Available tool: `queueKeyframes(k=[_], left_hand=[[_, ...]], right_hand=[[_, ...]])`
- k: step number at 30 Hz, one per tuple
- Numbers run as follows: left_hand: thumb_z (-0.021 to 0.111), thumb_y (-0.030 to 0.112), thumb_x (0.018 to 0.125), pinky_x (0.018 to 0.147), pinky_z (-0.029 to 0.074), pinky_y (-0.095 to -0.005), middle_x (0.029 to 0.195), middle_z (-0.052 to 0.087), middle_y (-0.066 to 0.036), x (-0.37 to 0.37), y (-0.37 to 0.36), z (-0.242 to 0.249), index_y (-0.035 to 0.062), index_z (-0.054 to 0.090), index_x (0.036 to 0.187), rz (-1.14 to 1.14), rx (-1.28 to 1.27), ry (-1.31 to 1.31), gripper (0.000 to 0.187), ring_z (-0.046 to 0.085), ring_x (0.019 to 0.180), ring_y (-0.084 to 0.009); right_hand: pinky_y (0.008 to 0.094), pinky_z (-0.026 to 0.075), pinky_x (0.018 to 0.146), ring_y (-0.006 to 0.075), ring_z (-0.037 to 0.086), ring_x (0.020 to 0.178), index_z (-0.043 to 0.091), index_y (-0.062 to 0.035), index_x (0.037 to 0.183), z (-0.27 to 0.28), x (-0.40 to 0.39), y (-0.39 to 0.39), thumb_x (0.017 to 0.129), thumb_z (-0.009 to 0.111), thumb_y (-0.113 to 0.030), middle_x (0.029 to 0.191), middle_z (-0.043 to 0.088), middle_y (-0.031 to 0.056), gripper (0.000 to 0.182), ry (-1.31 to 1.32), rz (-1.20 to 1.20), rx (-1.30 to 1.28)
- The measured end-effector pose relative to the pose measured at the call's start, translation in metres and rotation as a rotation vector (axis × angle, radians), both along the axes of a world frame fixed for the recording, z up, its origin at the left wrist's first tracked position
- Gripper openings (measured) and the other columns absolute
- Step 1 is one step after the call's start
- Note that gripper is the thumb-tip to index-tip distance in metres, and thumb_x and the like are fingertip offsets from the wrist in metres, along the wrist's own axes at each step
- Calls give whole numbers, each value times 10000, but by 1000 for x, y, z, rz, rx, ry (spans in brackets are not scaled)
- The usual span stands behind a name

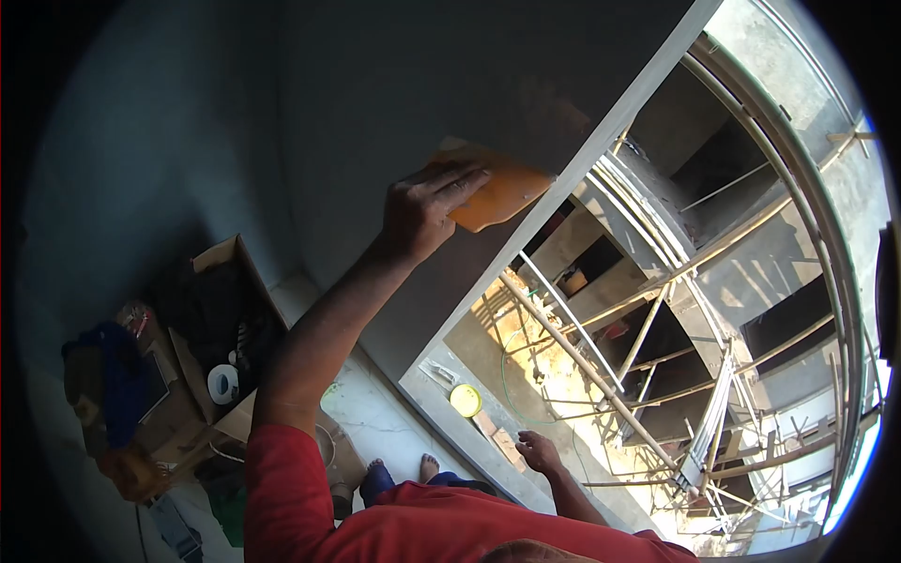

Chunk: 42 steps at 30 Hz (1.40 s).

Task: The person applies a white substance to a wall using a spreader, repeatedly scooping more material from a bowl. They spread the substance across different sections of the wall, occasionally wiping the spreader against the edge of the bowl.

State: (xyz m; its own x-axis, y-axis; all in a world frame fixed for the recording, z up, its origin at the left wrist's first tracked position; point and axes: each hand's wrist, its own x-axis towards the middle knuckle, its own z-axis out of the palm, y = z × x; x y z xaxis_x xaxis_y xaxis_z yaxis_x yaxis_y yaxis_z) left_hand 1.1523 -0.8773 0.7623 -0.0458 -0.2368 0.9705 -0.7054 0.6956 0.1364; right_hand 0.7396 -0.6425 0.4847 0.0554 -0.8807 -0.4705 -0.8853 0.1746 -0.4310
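My left hand [427,202] is raised against a dark, smooth wall panel [375,103]. Its fingers press on a flat orange sheet [507,192] with slightly curled edges, which lies against the panel close to its pale edge [601,141]. Whether the sheet is sandpaper or something else, I cannot make out. Low on the right, my right hand [541,453] hangs near the sill with its fingers apart and nothing in them. Near it, on the sill, are a yellow round lid or tub [465,401] and a flat brownish strip [502,441].
At the left, an open cardboard box [192,371] holds dark items and a white tape roll [223,384]. A blue cloth [122,375] lies beside it. My feet [429,466] stand on pale floor tiles [394,413]. Beyond the opening are bamboo scaffold poles [601,361].
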Motion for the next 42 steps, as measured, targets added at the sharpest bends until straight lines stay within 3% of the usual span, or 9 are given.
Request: queueKeyframes(k=[5, 10, 14, 24, 30, 32, 35, 38, 42], left_hand=[[666, -56, 730, 770, 600, -337, 1038, 720, -68, -3, 31, -7, 117, 722, 1063, -86, 25, -6, 379, 710, 915, -235], [672, 127, 865, 643, 534, -310, 874, 718, -117, 47, -4, 95, -3, 685, 1016, 65, 277, 471, 199, 701, 738, -212], [691, 188, 841, 652, 527, -336, 827, 701, -161, 80, -55, 72, -67, 651, 973, -122, 269, 764, 289, 698, 742, -228], [690, 240, 840, 670, 528, -345, 792, 698, -138, 67, -64, 66, -37, 668, 948, -69, 395, 660, 299, 699, 742, -236], [694, 228, 854, 625, 530, -332, 826, 710, -161, 21, -29, 91, -14, 688, 992, 52, 289, 442, 279, 708, 729, -263], [685, 161, 874, 636, 525, -299, 866, 724, -117, 0, -14, 94, 15, 703, 1007, -4, 42, 283, 198, 703, 740, -223], [675, 23, 817, 685, 571, -307, 970, 730, -77, -15, -4, 82, 91, 716, 1052, -18, -88, 142, 248, 713, 816, -243], [706, -9, 721, 717, 600, -332, 986, 728, -29, -27, 12, 57, 142, 718, 1040, 43, -86, 37, 353, 714, 831, -217], [695, -27, 717, 750, 603, -334, 1015, 726, -23, -32, 31, 7, 148, 710, 1062, -24, -125, -40, 388, 712, 880, -204]], right_hand=[[392, 512, 908, 296, 650, 1060, 607, -46, 1233, 4, 29, -29, 877, 633, -269, 1173, 667, 159, 420, -43, 116, -107], [389, 509, 912, 295, 649, 1063, 595, -53, 1250, 9, 34, -33, 875, 641, -264, 1170, 669, 152, 433, -76, 161, -152], [384, 511, 908, 291, 655, 1049, 604, -36, 1234, -1, 7, -12, 875, 641, -269, 1165, 668, 164, 430, -86, 17, -128], [373, 505, 913, 286, 659, 1044, 634, -17, 1197, -21, -60, 45, 857, 628, -288, 1180, 661, 160, 434, 16, -147, -10], [379, 496, 928, 290, 653, 1057, 641, -26, 1192, -27, -66, 35, 857, 607, -306, 1214, 647, 145, 438, 2, -149, 24], [377, 495, 929, 289, 654, 1056, 636, -28, 1201, -24, -63, 26, 860, 606, -309, 1210, 649, 146, 443, -5, -137, 25], [379, 495, 931, 292, 651, 1062, 611, -31, 1237, -21, -53, 9, 867, 604, -315, 1201, 650, 159, 466, -6, -58, 16], [392, 499, 927, 301, 642, 1081, 581, -32, 1271, -22, -41, -10, 875, 610, -317, 1199, 649, 176, 489, -46, 6, 21], [391, 502, 921, 301, 642, 1070, 583, -40, 1267, -13, -13, -33, 874, 621, -314, 1206, 647, 167, 481, -65, 140, -18]])
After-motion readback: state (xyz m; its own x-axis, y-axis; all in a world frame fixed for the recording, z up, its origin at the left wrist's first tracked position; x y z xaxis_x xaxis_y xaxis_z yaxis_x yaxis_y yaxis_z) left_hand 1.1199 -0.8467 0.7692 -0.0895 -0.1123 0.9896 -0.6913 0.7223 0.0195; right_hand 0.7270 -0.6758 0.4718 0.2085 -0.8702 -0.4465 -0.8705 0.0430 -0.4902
